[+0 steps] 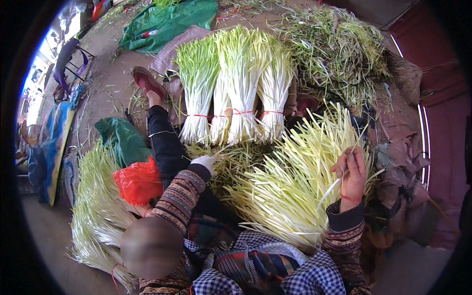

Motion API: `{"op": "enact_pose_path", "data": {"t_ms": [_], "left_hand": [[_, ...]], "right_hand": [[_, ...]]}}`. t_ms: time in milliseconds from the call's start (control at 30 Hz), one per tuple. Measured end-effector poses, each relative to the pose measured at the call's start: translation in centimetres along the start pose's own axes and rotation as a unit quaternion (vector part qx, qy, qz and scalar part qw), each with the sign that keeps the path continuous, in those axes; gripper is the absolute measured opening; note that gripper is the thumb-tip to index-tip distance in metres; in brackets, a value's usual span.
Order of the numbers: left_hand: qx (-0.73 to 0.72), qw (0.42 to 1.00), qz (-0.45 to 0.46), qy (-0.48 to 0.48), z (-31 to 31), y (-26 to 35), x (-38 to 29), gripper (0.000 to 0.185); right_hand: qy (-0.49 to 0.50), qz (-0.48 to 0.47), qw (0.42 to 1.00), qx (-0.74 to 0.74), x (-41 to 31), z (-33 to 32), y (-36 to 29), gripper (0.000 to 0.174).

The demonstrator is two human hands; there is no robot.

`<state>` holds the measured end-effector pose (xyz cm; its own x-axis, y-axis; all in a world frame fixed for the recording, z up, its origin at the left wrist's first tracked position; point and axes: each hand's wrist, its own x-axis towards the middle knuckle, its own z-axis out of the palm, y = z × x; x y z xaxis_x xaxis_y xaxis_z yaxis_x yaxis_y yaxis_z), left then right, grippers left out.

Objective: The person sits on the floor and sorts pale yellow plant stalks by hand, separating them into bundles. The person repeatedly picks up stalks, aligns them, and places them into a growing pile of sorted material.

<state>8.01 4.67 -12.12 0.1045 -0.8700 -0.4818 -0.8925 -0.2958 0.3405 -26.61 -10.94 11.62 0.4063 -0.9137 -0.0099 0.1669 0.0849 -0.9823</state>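
My left hand (205,162), in a white glove, is closed at the middle over plant litter (239,158). A thin pale strand (224,149) sticks out from its fingertips. On the right, my bare right hand (353,173) is raised above a loose heap of yellow-green stalks (295,177), which look like blanched chives. Its fingers are bent together, and a white stalk (329,190) runs up into them. A red band (350,198) circles that wrist. Several bundles (239,88) of similar stalks stand in front of me, tied low with red ties (241,112).
More pale stalks (99,210) lie at my left beside a red plastic bag (138,182) and green cloth (121,140). A green mesh sack (169,25) and a trimmings pile (335,55) are farther off. Dark red doors (442,147) bound the right. A blurred round patch hides part of my left arm.
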Motion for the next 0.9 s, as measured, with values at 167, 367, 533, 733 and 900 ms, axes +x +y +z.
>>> {"op": "enact_pose_path", "data": {"t_ms": [167, 367, 533, 733, 900], "left_hand": [[-0.13, 0.98, 0.045, 0.142, -4.4, 4.6, -0.8, 0.019], [-0.286, 0.95, 0.125, -0.018, -4.8, 10.1, 2.0, 0.051], [-0.299, 0.933, 0.202, -0.01, -3.7, 13.1, 3.0, 0.044], [-0.136, 0.964, 0.22, -0.065, -5.4, 15.2, 0.7, 0.032], [-0.028, 0.976, 0.208, -0.056, -4.9, 16.3, 0.3, 0.03]], "right_hand": [[0.007, 0.005, 1.0, -0.005, 0.1, 0.1, 0.1, 0.016], [-0.009, 0.0, 1.0, -0.011, 0.3, 0.2, 0.2, 0.016], [0.006, 0.009, 1.0, -0.017, 0.3, 0.2, 0.3, 0.016], [0.0, 0.008, 1.0, -0.02, 0.3, 0.1, 0.5, 0.017], [0.001, 0.012, 1.0, -0.022, 0.3, 0.2, 0.6, 0.017]]}}
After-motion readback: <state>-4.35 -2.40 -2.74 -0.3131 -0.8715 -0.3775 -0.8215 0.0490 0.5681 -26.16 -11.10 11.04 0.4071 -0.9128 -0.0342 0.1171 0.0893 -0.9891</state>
